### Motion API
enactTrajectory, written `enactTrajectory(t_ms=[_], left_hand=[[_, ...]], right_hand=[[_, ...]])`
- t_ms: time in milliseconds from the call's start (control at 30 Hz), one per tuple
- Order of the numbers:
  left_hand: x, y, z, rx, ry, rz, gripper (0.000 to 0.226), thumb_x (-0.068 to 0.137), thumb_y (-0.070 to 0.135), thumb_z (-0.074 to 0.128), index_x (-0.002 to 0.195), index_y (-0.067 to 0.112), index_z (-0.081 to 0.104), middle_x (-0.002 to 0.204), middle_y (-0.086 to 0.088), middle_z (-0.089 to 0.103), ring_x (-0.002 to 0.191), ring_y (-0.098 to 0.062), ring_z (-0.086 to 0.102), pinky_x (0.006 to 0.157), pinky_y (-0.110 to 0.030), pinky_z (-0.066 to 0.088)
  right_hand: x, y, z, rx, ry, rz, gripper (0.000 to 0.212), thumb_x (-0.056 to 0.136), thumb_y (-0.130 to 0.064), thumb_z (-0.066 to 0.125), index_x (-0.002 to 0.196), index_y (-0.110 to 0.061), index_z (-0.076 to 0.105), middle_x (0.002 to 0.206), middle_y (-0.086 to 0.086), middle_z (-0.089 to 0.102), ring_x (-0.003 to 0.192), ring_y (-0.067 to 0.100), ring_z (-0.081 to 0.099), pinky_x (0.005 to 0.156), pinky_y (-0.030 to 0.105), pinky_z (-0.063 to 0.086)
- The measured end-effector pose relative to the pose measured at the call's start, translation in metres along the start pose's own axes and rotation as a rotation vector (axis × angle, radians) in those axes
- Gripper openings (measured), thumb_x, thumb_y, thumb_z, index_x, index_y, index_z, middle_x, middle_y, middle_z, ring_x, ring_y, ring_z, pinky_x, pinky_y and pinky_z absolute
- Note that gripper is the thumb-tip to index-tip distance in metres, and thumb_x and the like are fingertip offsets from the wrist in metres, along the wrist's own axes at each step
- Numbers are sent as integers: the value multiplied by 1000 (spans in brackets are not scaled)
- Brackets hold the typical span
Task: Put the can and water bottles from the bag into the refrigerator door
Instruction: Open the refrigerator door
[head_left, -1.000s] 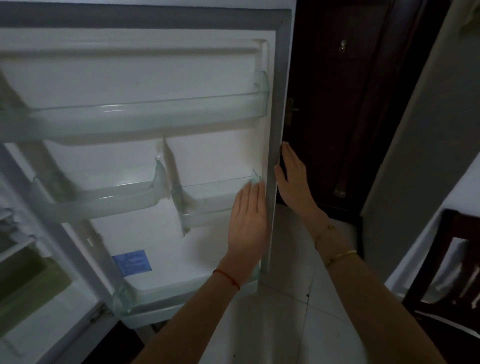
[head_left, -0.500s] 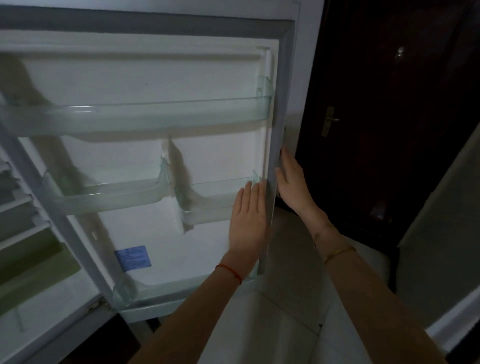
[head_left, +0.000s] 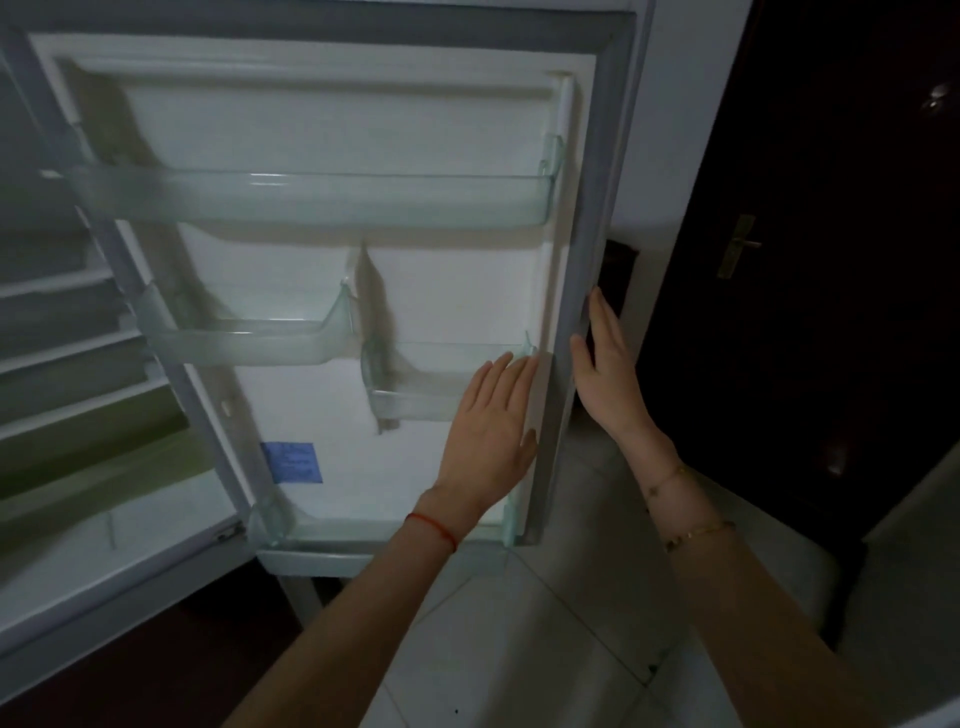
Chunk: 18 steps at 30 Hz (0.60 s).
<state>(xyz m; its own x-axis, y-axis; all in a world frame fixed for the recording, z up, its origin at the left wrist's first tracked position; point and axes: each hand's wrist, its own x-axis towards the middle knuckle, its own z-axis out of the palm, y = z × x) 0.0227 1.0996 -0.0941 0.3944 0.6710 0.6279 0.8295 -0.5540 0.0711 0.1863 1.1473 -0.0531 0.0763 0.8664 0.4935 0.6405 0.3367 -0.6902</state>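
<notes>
I see the open white refrigerator door, its smooth moulded plastic liner facing me and a grey rubber seal around its edge. Its clear curved plastic shelves hold nothing: one long shelf across the top, two short ones below, and a bottom shelf. I cannot see the can, water bottles or bag anywhere in view. My left hand lies flat on the liner by the door's right edge, fingers straight and together, grip wide and empty, a thin red string at the wrist. My right hand presses flat on the door's outer edge, also open, gold bracelets at the wrist. A blue rectangular sticker sits low on the liner. Pale glossy floor tiles lie underneath, and a dark wooden door stands to the right.
</notes>
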Motion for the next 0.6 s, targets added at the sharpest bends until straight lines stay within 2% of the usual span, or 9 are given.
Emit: enactTrajectory(t_ms=[200,333,433,600], left_hand=[[-11,-1,-30,-264,32,-23,71,89,14,63,151,1,31,156,-13,37,151,-29,22,126,-41,10],[-27,-6,-54,-222,92,-104,71,91,15,63,152,2,29,158,-11,34,152,-26,18,125,-44,14],[-50,-14,-78,-219,152,-229,74,90,18,65,153,4,28,159,-10,32,151,-25,22,123,-45,21],[-102,-27,-121,-183,187,-399,75,92,21,65,154,9,25,161,-6,29,152,-21,18,122,-48,22]], right_hand=[[-22,-15,-14,29,-8,-14,57,102,-25,38,155,-18,16,162,0,17,149,18,17,123,39,17],[-43,-32,-18,107,-13,-21,53,102,-22,41,152,-15,25,158,1,26,146,17,25,121,35,22],[-56,-44,-7,193,-62,-59,50,100,-20,43,148,-11,33,153,5,34,142,18,33,119,39,28],[-82,-71,17,251,-195,-155,53,96,-28,42,147,-16,35,151,2,39,140,16,37,116,44,32]])
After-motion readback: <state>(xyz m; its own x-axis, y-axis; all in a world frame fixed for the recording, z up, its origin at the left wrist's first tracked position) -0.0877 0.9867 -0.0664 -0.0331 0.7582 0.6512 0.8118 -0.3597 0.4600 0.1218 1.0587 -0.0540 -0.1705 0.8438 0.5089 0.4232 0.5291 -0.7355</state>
